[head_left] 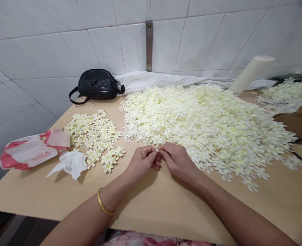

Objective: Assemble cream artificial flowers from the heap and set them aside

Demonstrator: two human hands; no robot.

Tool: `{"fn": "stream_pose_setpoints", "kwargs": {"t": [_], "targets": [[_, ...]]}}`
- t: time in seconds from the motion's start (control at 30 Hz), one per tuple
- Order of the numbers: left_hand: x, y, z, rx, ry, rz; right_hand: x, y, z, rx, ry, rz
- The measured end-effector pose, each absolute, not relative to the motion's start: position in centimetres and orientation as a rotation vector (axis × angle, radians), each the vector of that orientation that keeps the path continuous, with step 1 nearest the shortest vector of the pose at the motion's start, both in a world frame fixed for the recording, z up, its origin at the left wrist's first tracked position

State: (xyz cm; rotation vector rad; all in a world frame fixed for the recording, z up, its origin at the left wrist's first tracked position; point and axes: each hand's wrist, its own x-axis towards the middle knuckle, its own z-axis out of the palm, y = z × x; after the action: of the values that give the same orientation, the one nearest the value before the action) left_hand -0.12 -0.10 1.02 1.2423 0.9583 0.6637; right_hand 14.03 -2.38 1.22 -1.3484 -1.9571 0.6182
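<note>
At the near edge of the large flower pile (202,116), over the light wooden counter (146,208), the left hand (143,159) and the right hand (180,160) meet, fingertips together. The fingers of both hands are closed in a pinch on a small whitish piece (157,149) between them; it is too small and too covered to identify. The large pile of white and pale yellow flowers spreads behind the hands and off to the right. To the left lies a smaller flower group (94,133), and beside it a crumpled white tissue (72,164) and a red and white packet (37,148). Behind that group, by the tiled wall (99,44), stands a black quilted bag (98,83) with its strap looped on the counter. White sheeting (156,80) runs along the wall behind the large pile, and a pale roll (252,75) leans at an angle at its right. A gold bangle (103,202) circles the left wrist.
</note>
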Motion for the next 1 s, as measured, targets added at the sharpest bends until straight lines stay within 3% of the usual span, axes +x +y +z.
{"fn": "stream_pose_setpoints", "kwargs": {"t": [0.3, 0.6, 1.0], "targets": [[-0.1, -0.1, 1.6, 1.266, 0.969, 0.658, 14.2, -2.3, 1.5, -1.308, -1.793, 0.897], [-0.4, -0.2, 1.2, 1.492, 1.031, 0.713, 13.8, -2.4, 1.7, -1.332, -1.810, 0.808], [-0.7, 0.6, 2.4, 1.280, 1.194, 0.815, 15.7, -1.3, 2.1, -1.224, -1.128, 1.241]]}}
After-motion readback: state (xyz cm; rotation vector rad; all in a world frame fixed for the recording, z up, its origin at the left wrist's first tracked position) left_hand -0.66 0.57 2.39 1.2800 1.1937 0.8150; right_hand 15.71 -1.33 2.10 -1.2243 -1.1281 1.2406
